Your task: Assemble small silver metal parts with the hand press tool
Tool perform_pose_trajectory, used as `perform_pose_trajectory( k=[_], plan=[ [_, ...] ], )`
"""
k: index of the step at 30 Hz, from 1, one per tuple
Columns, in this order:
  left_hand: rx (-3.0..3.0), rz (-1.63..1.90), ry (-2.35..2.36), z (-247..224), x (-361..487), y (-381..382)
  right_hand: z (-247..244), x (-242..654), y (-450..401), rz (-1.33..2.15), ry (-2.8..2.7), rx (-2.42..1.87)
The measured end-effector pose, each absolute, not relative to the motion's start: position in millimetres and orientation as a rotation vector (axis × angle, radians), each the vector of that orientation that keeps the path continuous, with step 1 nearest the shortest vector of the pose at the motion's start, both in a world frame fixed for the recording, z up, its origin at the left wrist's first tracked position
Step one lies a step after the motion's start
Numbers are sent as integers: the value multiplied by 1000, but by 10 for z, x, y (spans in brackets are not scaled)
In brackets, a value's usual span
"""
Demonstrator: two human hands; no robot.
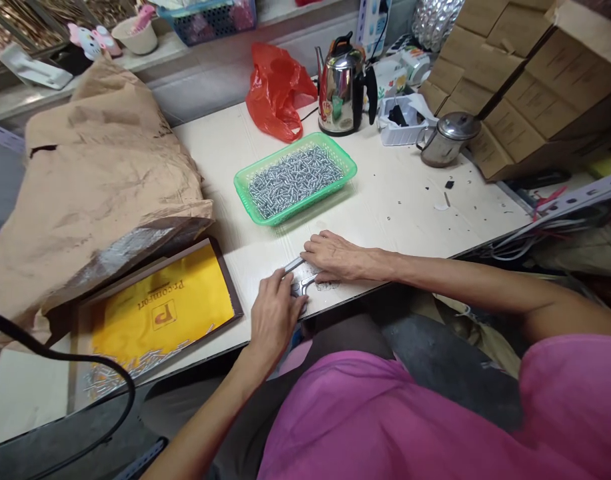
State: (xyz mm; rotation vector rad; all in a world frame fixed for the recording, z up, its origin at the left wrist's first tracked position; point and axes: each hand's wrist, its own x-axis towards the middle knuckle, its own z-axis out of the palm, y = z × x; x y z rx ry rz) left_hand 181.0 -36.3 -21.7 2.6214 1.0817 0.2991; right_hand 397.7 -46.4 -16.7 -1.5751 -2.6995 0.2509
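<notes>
Because it likely needs steadying, left hand [277,310] and right hand [333,256] clamp the metal piece [293,265] by the surface's [385,227] near edge.

Left hand [275,308] and right hand [338,257] hold a metal tool [294,264] on the desk [385,227] (green basket [305,201] of metal pins [295,177] farther off).

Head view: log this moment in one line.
left hand: on metal hardware | right hand: likewise | green basket: holds small metal pieces

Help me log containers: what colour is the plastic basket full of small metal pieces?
The basket is green, seen best in the head view.
</notes>
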Motion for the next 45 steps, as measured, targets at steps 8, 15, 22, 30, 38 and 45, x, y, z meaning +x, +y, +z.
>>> perform_pose_trajectory(
  k=[8,15,22,30,38,45],
  plan=[
    [2802,42,824,-362,2097,-51,-215,4087,-525,322,-2588,-1700],
    [2868,-154,703,-212,2216,18,-54,3984,-594,426,-2602,-1813],
    [2903,-88,742,-270,2217,-81,-207,3950,-705,453,-2534,-1673],
    [2924,43,783,-316,2170,-116,-275,4087,-699,360,-2433,-1666],
    [2760,353,637,-509,2067,-658,-372,4198,-429,221,-2423,-1796],
    [2600,364,603,-524,2009,-770,-285,4136,-232,135,-2376,-1835]
  ],
)
